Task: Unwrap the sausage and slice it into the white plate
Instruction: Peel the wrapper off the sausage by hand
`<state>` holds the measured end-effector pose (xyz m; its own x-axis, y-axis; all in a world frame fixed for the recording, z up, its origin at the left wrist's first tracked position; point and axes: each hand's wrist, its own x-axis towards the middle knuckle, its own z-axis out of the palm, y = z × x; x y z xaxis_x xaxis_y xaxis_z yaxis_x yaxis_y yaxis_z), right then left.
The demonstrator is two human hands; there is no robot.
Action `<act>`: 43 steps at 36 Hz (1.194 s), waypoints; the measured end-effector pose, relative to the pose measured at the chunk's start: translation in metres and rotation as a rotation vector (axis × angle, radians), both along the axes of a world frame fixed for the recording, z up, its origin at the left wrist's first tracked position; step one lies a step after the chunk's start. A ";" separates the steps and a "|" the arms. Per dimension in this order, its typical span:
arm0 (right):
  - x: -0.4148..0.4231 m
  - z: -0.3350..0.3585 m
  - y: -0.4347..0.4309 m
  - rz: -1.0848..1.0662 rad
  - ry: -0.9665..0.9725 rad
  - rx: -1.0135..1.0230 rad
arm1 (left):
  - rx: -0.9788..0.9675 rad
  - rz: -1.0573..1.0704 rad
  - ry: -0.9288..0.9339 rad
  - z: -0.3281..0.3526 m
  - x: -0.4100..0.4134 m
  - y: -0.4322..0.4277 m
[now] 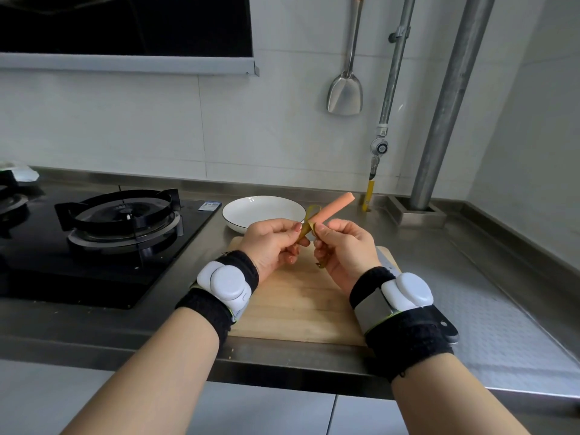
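Observation:
A pink sausage (pixel 336 206) points up and to the right, its upper part bare, held at its lower end by my right hand (pixel 345 249). A strip of yellow-brown wrapper (pixel 309 221) curls off the sausage, and my left hand (pixel 273 243) pinches that strip between thumb and forefinger. Both hands hover over the far end of a wooden cutting board (pixel 298 302). The white plate (pixel 263 212) with a dark rim stands empty just behind the hands. A knife with a dark handle (pixel 447 331) lies at the board's right side, mostly hidden by my right wrist.
A black gas stove (pixel 119 221) fills the counter to the left. A metal spatula (pixel 345 92) hangs on the tiled wall, and steel pipes (pixel 445 114) stand at the back right. The steel counter (pixel 489 284) extends to the right.

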<state>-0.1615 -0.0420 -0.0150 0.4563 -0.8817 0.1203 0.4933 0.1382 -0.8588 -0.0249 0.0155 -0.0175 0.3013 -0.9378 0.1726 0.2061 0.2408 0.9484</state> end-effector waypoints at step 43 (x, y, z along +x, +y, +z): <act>0.006 -0.005 0.009 -0.156 0.296 -0.388 | -0.047 0.079 0.230 0.004 0.007 0.000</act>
